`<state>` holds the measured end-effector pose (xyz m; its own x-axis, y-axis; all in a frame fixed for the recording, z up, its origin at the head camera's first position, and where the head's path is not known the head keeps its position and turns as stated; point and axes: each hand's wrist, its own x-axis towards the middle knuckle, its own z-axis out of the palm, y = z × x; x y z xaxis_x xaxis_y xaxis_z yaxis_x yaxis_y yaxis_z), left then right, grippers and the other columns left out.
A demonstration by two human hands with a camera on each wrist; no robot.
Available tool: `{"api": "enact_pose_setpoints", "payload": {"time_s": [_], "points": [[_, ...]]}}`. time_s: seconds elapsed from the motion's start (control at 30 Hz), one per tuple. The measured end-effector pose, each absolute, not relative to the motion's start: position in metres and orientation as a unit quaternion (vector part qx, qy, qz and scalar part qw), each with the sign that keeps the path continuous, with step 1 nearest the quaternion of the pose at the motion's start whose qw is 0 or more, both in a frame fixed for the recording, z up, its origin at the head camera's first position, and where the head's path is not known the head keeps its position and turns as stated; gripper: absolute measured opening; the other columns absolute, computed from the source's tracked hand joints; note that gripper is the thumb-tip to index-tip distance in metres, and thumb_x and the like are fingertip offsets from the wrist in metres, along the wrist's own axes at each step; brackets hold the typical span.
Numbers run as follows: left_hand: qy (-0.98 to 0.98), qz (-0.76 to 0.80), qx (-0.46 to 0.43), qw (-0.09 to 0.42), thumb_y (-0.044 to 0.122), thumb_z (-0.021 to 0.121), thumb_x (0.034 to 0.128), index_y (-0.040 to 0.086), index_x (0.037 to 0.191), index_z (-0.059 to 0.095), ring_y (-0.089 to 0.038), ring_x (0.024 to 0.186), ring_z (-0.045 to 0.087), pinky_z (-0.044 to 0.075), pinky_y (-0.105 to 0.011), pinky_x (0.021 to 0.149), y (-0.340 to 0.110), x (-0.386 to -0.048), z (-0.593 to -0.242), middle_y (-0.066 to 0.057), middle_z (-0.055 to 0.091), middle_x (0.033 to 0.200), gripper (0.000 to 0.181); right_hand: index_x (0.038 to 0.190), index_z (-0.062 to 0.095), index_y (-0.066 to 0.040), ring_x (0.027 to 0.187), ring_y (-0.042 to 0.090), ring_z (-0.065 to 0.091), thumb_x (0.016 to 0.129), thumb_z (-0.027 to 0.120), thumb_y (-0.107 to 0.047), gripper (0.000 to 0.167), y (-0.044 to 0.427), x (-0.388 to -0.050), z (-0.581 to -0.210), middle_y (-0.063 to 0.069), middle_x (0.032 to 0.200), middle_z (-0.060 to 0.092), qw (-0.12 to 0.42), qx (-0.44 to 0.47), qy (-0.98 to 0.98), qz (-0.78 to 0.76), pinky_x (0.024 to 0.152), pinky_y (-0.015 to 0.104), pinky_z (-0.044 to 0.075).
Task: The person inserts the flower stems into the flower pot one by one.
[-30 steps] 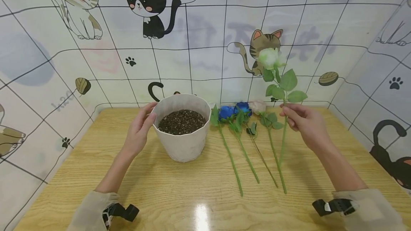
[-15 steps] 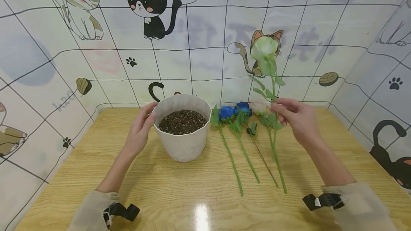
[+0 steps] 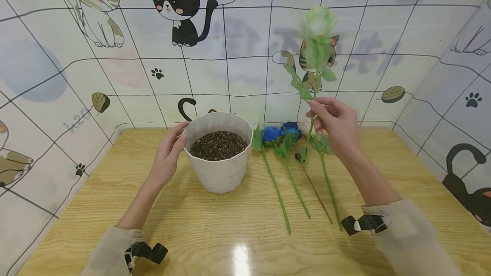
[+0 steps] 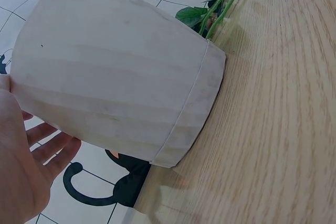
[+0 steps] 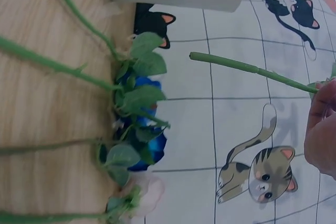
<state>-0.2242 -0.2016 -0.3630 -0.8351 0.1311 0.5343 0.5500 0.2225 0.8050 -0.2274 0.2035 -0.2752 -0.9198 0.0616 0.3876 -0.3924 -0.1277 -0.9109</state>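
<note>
On the desk (image 3: 172, 229), beside the left hand (image 3: 165, 159), whose fingers lie apart at its wall, stands the pale pot (image 3: 218, 176) of soil; a light steadying touch should suffice there. Above the desk, the right hand (image 3: 339, 125) has its fingers clamped on the stem of the white rose (image 3: 317, 54); a firm pinch should stop it swinging. Its long axis runs nearly upright: bloom (image 3: 317, 22) above those fingers, cut end (image 5: 193, 56) below them, slanting slightly potward.
</note>
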Motion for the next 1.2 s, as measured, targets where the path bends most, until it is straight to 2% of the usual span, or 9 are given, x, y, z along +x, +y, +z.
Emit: {"api": "enact_pose_setpoints", "payload": {"time_s": [0.27,0.43,0.67,0.87,1.2], "points": [[-0.765,-0.577,-0.219,0.182,0.015,0.042,0.1094,0.009,0.15,0.047,-0.033,0.123,0.056,0.046,-0.022,0.097,-0.202,-0.225,-0.364,-0.015,0.054,0.144,0.042,0.102,0.066,0.0,0.048,0.014,0.05,0.097,0.07,-0.013,0.015,0.17,-0.238,-0.252,0.008,0.074,0.067,0.184,0.177,-0.615,0.746,0.045,0.022,0.042],[-0.773,-0.566,-0.219,0.186,0.015,0.041,0.1096,0.011,0.152,0.047,-0.032,0.123,0.055,0.045,-0.021,0.098,-0.202,-0.224,-0.365,-0.013,0.052,0.147,0.043,0.103,0.067,-0.007,0.046,0.013,0.048,0.098,0.067,-0.011,0.006,0.149,-0.247,-0.236,0.007,0.072,0.066,0.209,0.211,-0.592,0.749,0.043,0.022,0.039],[-0.783,-0.551,-0.22,0.188,0.016,0.04,0.11,0.01,0.152,0.046,-0.029,0.119,0.055,0.044,-0.021,0.095,-0.203,-0.225,-0.366,-0.013,0.052,0.146,0.043,0.107,0.066,-0.012,0.046,0.015,0.047,0.1,0.064,-0.01,0.007,0.126,-0.252,-0.219,0.006,0.074,0.067,0.227,0.247,-0.58,0.742,0.044,0.024,0.037],[-0.779,-0.554,-0.223,0.19,0.015,0.04,0.11,0.009,0.152,0.046,-0.029,0.118,0.055,0.046,-0.02,0.093,-0.203,-0.225,-0.366,-0.011,0.051,0.148,0.043,0.106,0.061,-0.012,0.046,0.015,0.046,0.103,0.06,-0.011,0.004,0.102,-0.255,-0.206,0.003,0.071,0.066,0.215,0.256,-0.575,0.747,0.044,0.023,0.039],[-0.773,-0.56,-0.231,0.187,0.014,0.039,0.11,0.009,0.152,0.045,-0.031,0.118,0.056,0.047,-0.021,0.093,-0.202,-0.226,-0.366,-0.016,0.053,0.145,0.043,0.107,0.051,-0.006,0.049,0.02,0.052,0.105,0.056,-0.013,0.009,0.065,-0.266,-0.207,0.01,0.074,0.066,0.182,0.279,-0.622,0.709,0.046,0.027,0.046]]}}
